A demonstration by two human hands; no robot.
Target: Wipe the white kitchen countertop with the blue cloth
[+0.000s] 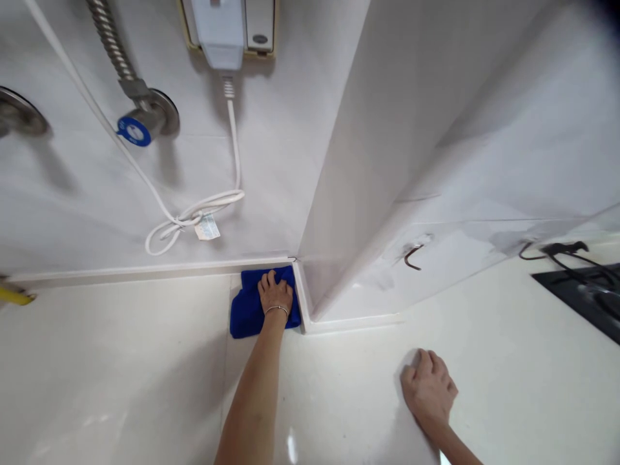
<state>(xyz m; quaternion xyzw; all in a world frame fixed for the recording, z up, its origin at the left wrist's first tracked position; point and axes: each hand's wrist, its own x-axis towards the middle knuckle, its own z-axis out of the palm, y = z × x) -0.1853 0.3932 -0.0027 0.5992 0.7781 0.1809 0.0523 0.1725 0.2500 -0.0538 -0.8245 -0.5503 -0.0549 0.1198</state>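
A blue cloth (245, 310) lies on the white countertop (121, 368), pushed into the corner where the back wall meets a jutting white wall column (368, 161). My left hand (275, 294), with a thin bracelet at the wrist, presses down on the cloth with fingers curled into it. My right hand (429, 387) rests palm down on the counter in front of the column, fingers loosely together, holding nothing.
A white cable (194, 216) hangs looped from a plugged wall socket (223, 29). A metal hose valve with a blue tag (140, 126) sits on the wall at left. A black stove (581, 290) is at the right edge, a yellow object (14, 295) at the far left.
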